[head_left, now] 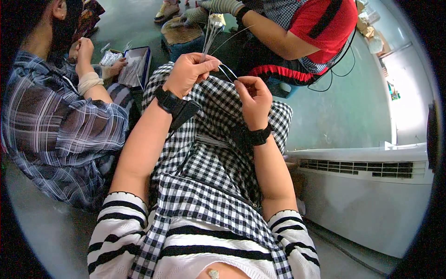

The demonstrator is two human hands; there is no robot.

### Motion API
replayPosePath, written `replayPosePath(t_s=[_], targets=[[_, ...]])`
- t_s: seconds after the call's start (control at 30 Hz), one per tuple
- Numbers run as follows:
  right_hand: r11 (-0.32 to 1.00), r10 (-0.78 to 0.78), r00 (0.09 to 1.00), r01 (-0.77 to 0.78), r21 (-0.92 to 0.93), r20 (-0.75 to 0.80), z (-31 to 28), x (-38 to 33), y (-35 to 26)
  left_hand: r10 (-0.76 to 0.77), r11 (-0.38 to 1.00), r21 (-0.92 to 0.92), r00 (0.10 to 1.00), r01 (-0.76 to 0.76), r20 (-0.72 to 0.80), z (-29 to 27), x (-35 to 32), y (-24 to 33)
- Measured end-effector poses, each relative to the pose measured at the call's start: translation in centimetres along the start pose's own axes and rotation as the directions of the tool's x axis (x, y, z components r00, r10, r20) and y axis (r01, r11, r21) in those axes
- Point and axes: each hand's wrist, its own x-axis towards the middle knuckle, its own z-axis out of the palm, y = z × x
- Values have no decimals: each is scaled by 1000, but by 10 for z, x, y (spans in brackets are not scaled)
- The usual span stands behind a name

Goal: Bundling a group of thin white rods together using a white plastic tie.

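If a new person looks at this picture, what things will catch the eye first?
At the centre, the left hand and right hand pinch a thin wire loop over a checked apron. Thin strands rise from the left hand. A person in a plaid shirt sits at the left, and one in a red shirt sits ahead.

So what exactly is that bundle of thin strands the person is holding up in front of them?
The bundle of thin strands looks like pale, stiff wires or fibres, gathered tight where the left hand pinches them between fingertips and thumb, and fanning slightly as they rise to a whitish clump at the top. One dark strand bends in a loop across to the right hand, which pinches its end. The bundle stands roughly upright above the checked fabric on the person's lap. What the strands are made of cannot be told.
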Motion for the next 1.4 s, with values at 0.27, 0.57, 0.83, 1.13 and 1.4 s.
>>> replayPosePath(t_s=[0.27, 0.57, 0.83, 1.13, 1.4], targets=[[993, -89, 990, 96, -67, 106, -2, -1, -7, 24, 999, -38, 999, -23, 22, -4, 0, -1], [742, 269, 851, -482, 465, 451, -5, 5, -10, 23, 998, -52, 999, -22, 24, -4, -3, 2], [534, 180, 712, -651, 540, 679, -13, 6, -2, 48, 998, -32, 997, -46, 65, -2, -4, 3], [591, 243, 675, -672, 446, 696, -9, 4, 3, 32, 999, -30, 996, -30, 79, -1, -5, 3], [811, 261, 770, -502, 301, 583, -6, 4, 3, 66, 998, -12, 997, -65, 35, -2, -3, 0]])
